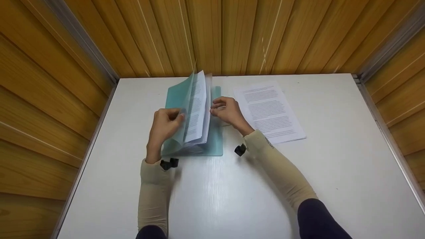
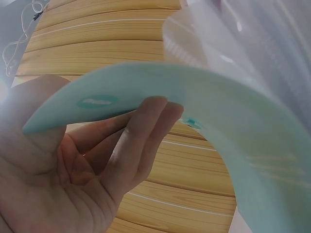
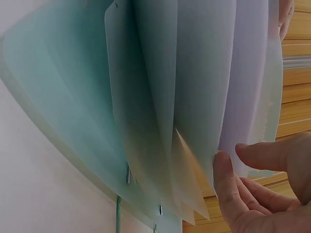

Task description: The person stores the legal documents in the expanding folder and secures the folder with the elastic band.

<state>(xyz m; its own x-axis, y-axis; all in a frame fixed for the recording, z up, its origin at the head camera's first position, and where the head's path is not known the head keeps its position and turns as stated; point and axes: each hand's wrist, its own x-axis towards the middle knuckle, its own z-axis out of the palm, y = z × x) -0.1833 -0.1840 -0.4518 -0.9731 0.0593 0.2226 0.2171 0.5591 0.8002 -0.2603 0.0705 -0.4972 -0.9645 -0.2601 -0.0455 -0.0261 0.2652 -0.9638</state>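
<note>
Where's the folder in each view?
Head: folder just left of centre.
Left wrist: its cover arcs from left across the middle to lower right.
Right wrist: fanned open, upper left through centre.
Shared landmark: wood wall, in all three.

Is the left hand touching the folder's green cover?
Touching. The left wrist view shows the left hand with its fingers up against the curved green cover.

Photographed in an apparent work booth (image 1: 239,36), hemmed by wood-look walls (image 1: 43,99) and metal posts (image 1: 86,39), with folder (image 1: 176,96) and printed pages (image 1: 269,109) on a white table (image 1: 332,172).
</note>
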